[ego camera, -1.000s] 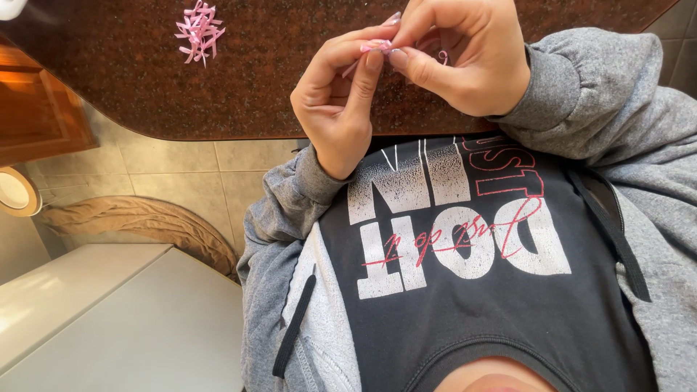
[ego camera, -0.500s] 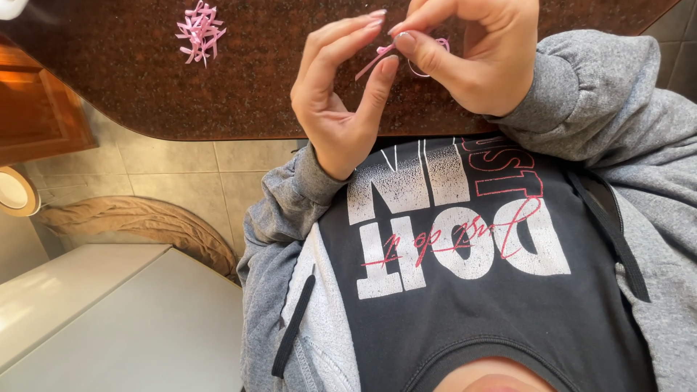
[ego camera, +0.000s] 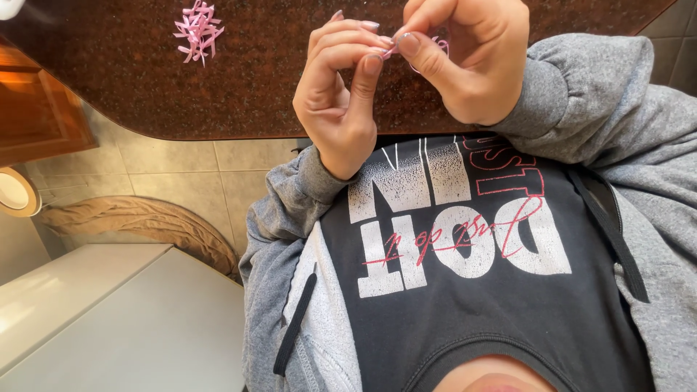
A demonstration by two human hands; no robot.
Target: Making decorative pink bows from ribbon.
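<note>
Your two hands meet above the dark speckled bench (ego camera: 239, 94), and the small pink strip (ego camera: 390, 51) sits right between your fingertips. It runs roughly sideways from one hand to the other, mostly hidden by the fingers. Your left hand (ego camera: 341, 94) pinches one end between thumb and forefinger, the other fingers curled over. Your right hand (ego camera: 472, 58) is clenched around the other end, with a bit of pink loop showing by its knuckles. Both hands are equally close; the piece is in the air, clear of the bench. Well off to your left, a pile of pink scraps (ego camera: 197, 29) lies on the bench.
</note>
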